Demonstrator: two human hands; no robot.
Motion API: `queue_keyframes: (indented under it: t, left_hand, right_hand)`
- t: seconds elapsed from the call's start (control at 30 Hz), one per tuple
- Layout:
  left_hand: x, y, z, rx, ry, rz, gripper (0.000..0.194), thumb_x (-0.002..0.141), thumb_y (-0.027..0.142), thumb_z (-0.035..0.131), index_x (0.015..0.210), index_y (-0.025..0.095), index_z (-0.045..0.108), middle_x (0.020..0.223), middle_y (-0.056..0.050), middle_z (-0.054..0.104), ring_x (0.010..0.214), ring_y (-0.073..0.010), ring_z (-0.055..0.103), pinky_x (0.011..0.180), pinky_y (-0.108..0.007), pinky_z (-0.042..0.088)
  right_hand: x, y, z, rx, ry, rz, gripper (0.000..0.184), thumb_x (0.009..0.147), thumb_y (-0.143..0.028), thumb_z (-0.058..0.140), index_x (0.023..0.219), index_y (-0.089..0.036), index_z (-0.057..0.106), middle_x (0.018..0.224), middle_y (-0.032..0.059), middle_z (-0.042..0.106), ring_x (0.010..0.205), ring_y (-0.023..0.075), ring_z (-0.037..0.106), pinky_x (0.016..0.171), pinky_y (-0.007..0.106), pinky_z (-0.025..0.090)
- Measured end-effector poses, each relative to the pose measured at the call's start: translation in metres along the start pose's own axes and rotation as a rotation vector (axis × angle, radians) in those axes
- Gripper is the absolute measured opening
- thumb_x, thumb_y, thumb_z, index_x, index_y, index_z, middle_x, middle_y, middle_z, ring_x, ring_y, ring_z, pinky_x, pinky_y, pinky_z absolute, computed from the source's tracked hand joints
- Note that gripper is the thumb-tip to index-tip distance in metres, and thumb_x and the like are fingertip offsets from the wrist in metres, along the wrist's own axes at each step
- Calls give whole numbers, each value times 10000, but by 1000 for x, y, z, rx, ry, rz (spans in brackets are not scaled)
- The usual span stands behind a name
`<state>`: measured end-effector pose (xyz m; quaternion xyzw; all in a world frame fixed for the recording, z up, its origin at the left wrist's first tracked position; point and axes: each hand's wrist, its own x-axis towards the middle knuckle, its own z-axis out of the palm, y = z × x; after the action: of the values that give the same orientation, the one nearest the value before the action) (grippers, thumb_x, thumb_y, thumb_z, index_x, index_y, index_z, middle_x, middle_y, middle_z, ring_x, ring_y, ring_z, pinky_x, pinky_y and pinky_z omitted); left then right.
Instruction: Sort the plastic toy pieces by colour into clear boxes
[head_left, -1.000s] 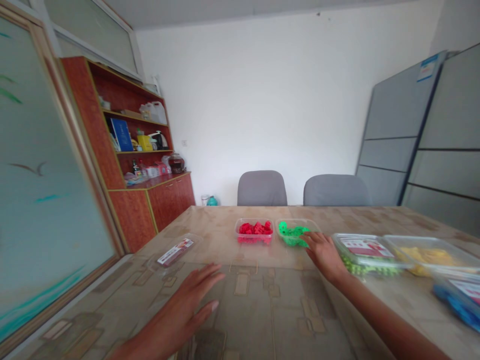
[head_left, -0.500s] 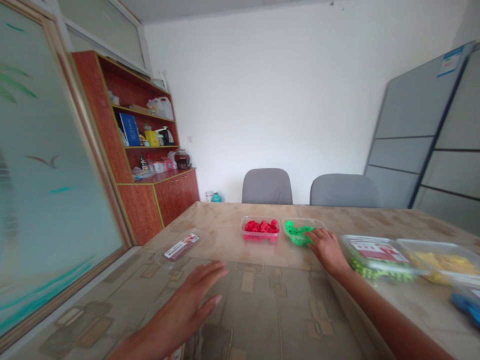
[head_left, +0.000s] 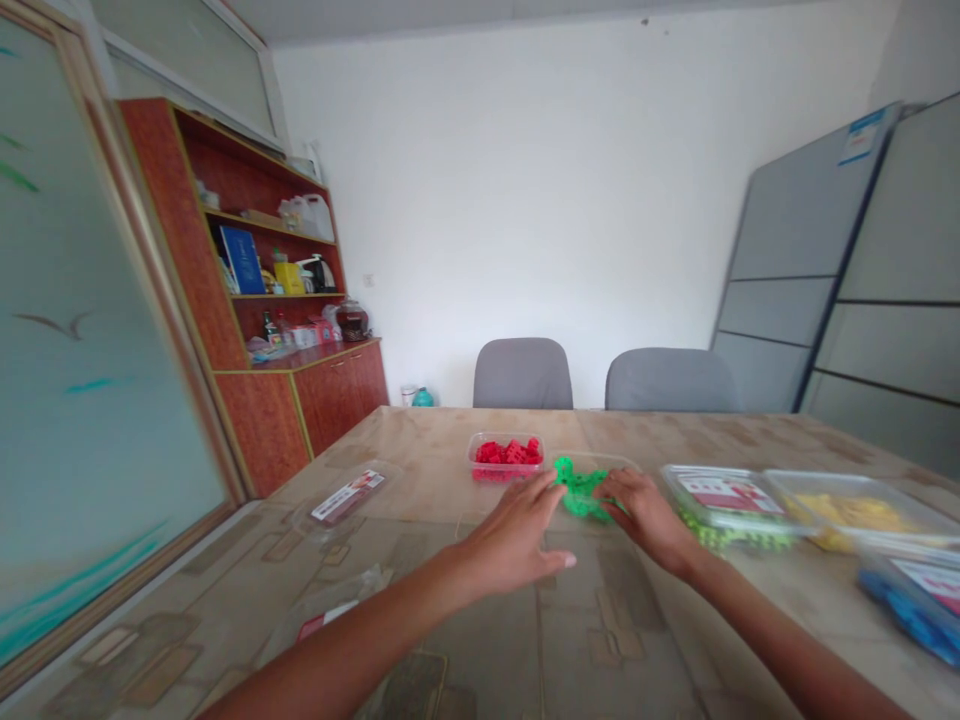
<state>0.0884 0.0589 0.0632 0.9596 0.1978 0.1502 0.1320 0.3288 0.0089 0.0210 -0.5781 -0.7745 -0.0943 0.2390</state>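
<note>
A clear plastic box holding green toy pieces is on the table in front of me. My right hand is closed on the right side of this box, its fingers curled at the near right edge. To the left of the box, my left hand reaches in with its fingers stretched and thumb apart, holding nothing. Its fingertips are close to the green pieces; whether they touch the box I cannot tell. Just beyond my left hand stands another clear box with red pieces.
At the right are a lidded box of light green pieces, a box of yellow pieces and a box of blue pieces. A clear lid with a label lies at the left; another labelled plastic piece is partly behind my left forearm.
My left hand has moved right and forward toward the green pieces. The box of green pieces has come slightly nearer with my right hand at it. The view has turned slightly right.
</note>
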Motion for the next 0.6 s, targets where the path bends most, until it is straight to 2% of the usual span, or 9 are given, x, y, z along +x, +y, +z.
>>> queue_keyframes:
  t: [0.1, 0.17, 0.2, 0.27, 0.33, 0.4, 0.5, 0.6]
  left_hand:
    - [15, -5, 1, 1, -96, -26, 958, 692, 522, 739, 1428, 73, 321, 1531, -225, 180, 1416, -340, 147, 1129, -482, 221]
    - [18, -10, 0, -14, -172, -28, 1066, 629, 602, 745, 1445, 92, 286, 1541, -219, 144, 1415, -373, 102, 1121, -528, 202]
    - [17, -13, -1, -27, -214, -32, 1116, 600, 636, 742, 1456, 104, 262, 1545, -215, 128, 1412, -389, 85, 1115, -556, 190]
    - [15, -17, 0, -61, -303, -43, 1210, 542, 685, 742, 1473, 119, 217, 1546, -216, 115, 1401, -421, 81, 1097, -605, 175]
    - [12, -17, 3, -81, -376, -38, 1271, 483, 701, 759, 1474, 121, 214, 1542, -227, 118, 1391, -443, 96, 1083, -628, 180]
    - [9, -15, 7, -72, -389, -17, 1282, 467, 702, 765, 1473, 124, 220, 1537, -236, 132, 1391, -443, 104, 1080, -626, 188]
    - [8, -10, 12, -43, -328, 18, 1207, 527, 675, 758, 1467, 126, 239, 1523, -242, 192, 1396, -414, 147, 1088, -585, 217]
    - [7, -6, 11, -66, -265, 51, 1128, 557, 624, 769, 1450, 133, 286, 1485, -225, 299, 1368, -394, 260, 1082, -523, 286]
  right_hand:
    - [-18, -27, -14, 99, -64, -71, 137, 914, -254, 505, 871, -224, 631, 861, 40, 664, 847, 195, 615, 755, 295, 481]
    - [-30, -37, -22, 173, -79, -76, 142, 898, -322, 545, 958, -237, 642, 976, 60, 677, 937, 211, 618, 837, 325, 480]
    - [-35, -38, -25, 191, -72, -62, 248, 873, -378, 579, 1071, -239, 631, 1096, 90, 661, 1040, 245, 593, 905, 371, 461]
    - [-45, -34, -25, 192, -92, -8, 609, 788, -506, 644, 1315, -230, 514, 1335, 154, 540, 1244, 329, 462, 1011, 483, 385]
    - [-51, -25, -20, 164, -175, 49, 888, 694, -608, 681, 1436, -226, 377, 1457, 183, 407, 1344, 381, 326, 1049, 556, 319]
    - [-54, -16, -14, 137, -264, 99, 997, 632, -658, 697, 1462, -250, 324, 1506, 185, 322, 1377, 399, 251, 1058, 591, 280]
    - [-52, -8, -8, 88, -316, 154, 1062, 588, -683, 709, 1470, -258, 299, 1543, 196, 216, 1391, 423, 181, 1048, 631, 254]
    - [-47, -9, -11, 109, -321, 144, 1044, 611, -650, 712, 1473, -231, 297, 1521, 207, 270, 1380, 415, 223, 1045, 613, 281]
